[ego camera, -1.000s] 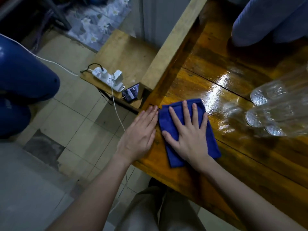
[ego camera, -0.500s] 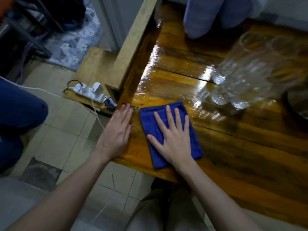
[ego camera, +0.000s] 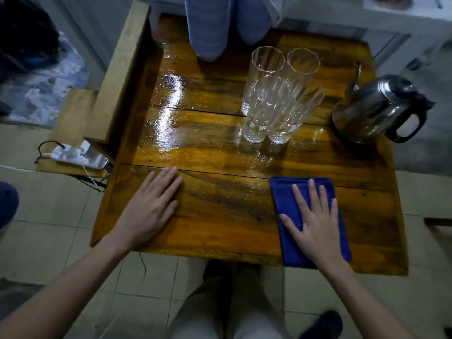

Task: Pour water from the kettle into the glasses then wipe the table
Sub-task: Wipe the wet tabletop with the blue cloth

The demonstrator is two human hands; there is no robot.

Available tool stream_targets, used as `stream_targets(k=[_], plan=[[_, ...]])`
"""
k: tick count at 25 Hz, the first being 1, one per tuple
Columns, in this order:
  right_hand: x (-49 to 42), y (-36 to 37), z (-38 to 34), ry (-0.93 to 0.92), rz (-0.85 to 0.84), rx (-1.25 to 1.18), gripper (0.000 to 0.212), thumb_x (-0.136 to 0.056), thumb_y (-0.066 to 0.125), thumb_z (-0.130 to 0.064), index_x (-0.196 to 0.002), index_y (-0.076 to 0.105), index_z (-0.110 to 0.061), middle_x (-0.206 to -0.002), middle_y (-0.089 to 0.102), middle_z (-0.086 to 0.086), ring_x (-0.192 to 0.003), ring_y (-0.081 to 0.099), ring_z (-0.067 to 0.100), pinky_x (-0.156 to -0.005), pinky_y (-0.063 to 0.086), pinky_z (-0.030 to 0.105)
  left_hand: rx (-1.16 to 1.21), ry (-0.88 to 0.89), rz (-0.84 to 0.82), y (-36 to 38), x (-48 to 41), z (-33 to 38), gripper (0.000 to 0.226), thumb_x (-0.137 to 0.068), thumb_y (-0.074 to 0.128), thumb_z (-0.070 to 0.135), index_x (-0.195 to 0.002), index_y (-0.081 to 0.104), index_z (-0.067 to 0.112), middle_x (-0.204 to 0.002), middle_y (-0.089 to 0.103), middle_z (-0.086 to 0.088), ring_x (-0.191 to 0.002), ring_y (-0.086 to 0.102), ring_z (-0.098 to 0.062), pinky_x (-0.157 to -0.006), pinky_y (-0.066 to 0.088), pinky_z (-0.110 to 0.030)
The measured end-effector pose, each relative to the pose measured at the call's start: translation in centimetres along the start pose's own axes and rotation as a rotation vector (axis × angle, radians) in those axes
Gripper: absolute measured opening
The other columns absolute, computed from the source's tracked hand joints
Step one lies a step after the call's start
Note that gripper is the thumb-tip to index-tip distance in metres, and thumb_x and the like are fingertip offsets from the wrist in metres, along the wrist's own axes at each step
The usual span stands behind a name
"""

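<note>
A folded blue cloth (ego camera: 286, 192) lies on the glossy wooden table (ego camera: 220, 211) near its front right edge. My right hand (ego camera: 315, 221) presses flat on the cloth, fingers spread. My left hand (ego camera: 151, 206) rests flat on the bare wood at the front left, holding nothing. Several tall clear glasses (ego camera: 276, 99) stand clustered at the table's middle back, with water low in them. A steel kettle (ego camera: 376, 108) with a black handle stands at the right edge, spout pointing away.
Another person's knees in blue trousers (ego camera: 210, 28) lean over the far edge. A white power strip (ego camera: 80, 155) with cables sits on a low wooden shelf left of the table. A wooden beam (ego camera: 122, 69) runs along the left side. Tiled floor surrounds the table.
My right hand has slid the blue cloth from the front left corner across to the front right. My left hand stays flat near the left corner. The view has swung right, revealing the kettle.
</note>
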State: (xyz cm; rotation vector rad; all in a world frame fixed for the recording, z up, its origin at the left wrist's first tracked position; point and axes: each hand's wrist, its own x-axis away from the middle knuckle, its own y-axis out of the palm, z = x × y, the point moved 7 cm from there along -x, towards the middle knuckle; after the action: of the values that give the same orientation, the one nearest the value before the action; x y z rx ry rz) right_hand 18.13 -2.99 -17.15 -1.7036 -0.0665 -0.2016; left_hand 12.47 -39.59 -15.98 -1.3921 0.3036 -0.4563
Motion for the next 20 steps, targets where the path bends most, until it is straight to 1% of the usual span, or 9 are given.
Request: stream_targets(k=[1,4,8,10,12,15,17,18,20], plan=[[-0.3,-0.2,0.9,0.047,0.007,-0.001,0.078,-0.087,0.018,-0.075,-0.154,0.004,-0.037,-0.164,-0.007,0.001,-0.151,-0.007,0.022,-0.119,0.006,0.056,0.009,-0.019,-0.007,0.2,-0.7,0.2,0.062,-0.1,0.026,0.045,-0.153,0.022,0.014,-0.162,0.014,-0.008,-0.151,0.008,-0.02,-0.122,0.012,-0.046],[-1.2,-0.3,1.7,0.169,0.041,-0.011,0.077,-0.088,0.016,-0.074,-0.154,0.008,-0.035,-0.164,-0.003,0.003,-0.151,-0.003,0.027,-0.119,0.007,0.058,0.049,-0.165,-0.01,0.6,-1.5,-0.8,0.067,-0.098,0.027,0.052,-0.155,0.018,0.017,-0.163,0.009,-0.005,-0.151,0.005,-0.017,-0.123,0.007,-0.044],[-2.2,0.3,-0.9,0.344,0.08,-0.036,0.083,-0.087,0.012,-0.075,-0.155,0.008,-0.028,-0.164,0.001,0.012,-0.149,0.0,0.037,-0.115,0.005,0.065,0.065,-0.163,0.02,0.8,-1.4,-1.1,0.067,-0.097,0.032,0.05,-0.154,0.02,0.017,-0.163,0.011,-0.004,-0.151,0.006,-0.016,-0.122,0.01,-0.045],[-2.9,0.4,-4.0,0.373,0.078,-0.037,0.086,-0.087,0.009,-0.076,-0.155,0.007,-0.025,-0.163,0.003,0.016,-0.148,0.001,0.041,-0.114,0.006,0.067,0.077,-0.164,0.037,0.6,-1.6,-1.2,0.066,-0.097,0.033,0.048,-0.154,0.022,0.016,-0.163,0.011,-0.004,-0.151,0.005,-0.015,-0.122,0.011,-0.044],[-3.8,0.6,-8.4,0.306,0.06,-0.029,0.086,-0.088,0.011,-0.075,-0.156,0.006,-0.023,-0.162,0.002,0.018,-0.148,0.001,0.043,-0.113,0.007,0.067,0.093,-0.164,0.047,0.5,-1.6,-1.2,0.062,-0.098,0.033,0.043,-0.154,0.023,0.017,-0.163,0.013,-0.004,-0.151,0.006,-0.015,-0.122,0.012,-0.044],[-5.0,1.4,-17.5,0.094,0.039,-0.011,0.085,-0.089,0.02,-0.073,-0.156,0.007,-0.021,-0.162,0.0,0.019,-0.148,-0.002,0.043,-0.114,0.006,0.067,0.111,-0.173,0.063,0.5,-1.5,-1.5,0.056,-0.1,0.033,0.028,-0.154,0.023,0.016,-0.163,0.015,-0.003,-0.151,0.008,-0.013,-0.123,0.013,-0.041],[-5.3,2.0,-23.2,-0.041,0.026,-0.018,0.084,-0.09,0.023,-0.07,-0.156,0.006,-0.021,-0.162,-0.003,0.019,-0.147,-0.005,0.043,-0.114,0.004,0.067,0.133,-0.197,0.077,0.5,-1.4,-1.7,0.055,-0.1,0.029,0.024,-0.153,0.022,0.011,-0.162,0.016,-0.005,-0.151,0.009,-0.014,-0.123,0.014,-0.039],[-5.3,2.3,-24.9,-0.076,0.021,-0.027,0.081,-0.091,0.023,-0.068,-0.156,0.006,-0.022,-0.162,-0.004,0.019,-0.148,-0.006,0.043,-0.114,0.004,0.067,0.156,-0.213,0.085,0.5,-1.4,-1.8,0.055,-0.1,0.028,0.023,-0.153,0.022,0.008,-0.162,0.018,-0.006,-0.151,0.01,-0.015,-0.123,0.014,-0.039],[-5.2,2.8,-26.2,-0.093,0.026,-0.044,0.078,-0.093,0.023,-0.066,-0.156,0.005,-0.023,-0.163,-0.004,0.017,-0.148,-0.007,0.04,-0.115,0.004,0.065,0.184,-0.231,0.097,0.3,-1.4,-1.9,0.054,-0.101,0.025,0.022,-0.152,0.022,0.004,-0.161,0.019,-0.009,-0.151,0.012,-0.017,-0.123,0.013,-0.037]])
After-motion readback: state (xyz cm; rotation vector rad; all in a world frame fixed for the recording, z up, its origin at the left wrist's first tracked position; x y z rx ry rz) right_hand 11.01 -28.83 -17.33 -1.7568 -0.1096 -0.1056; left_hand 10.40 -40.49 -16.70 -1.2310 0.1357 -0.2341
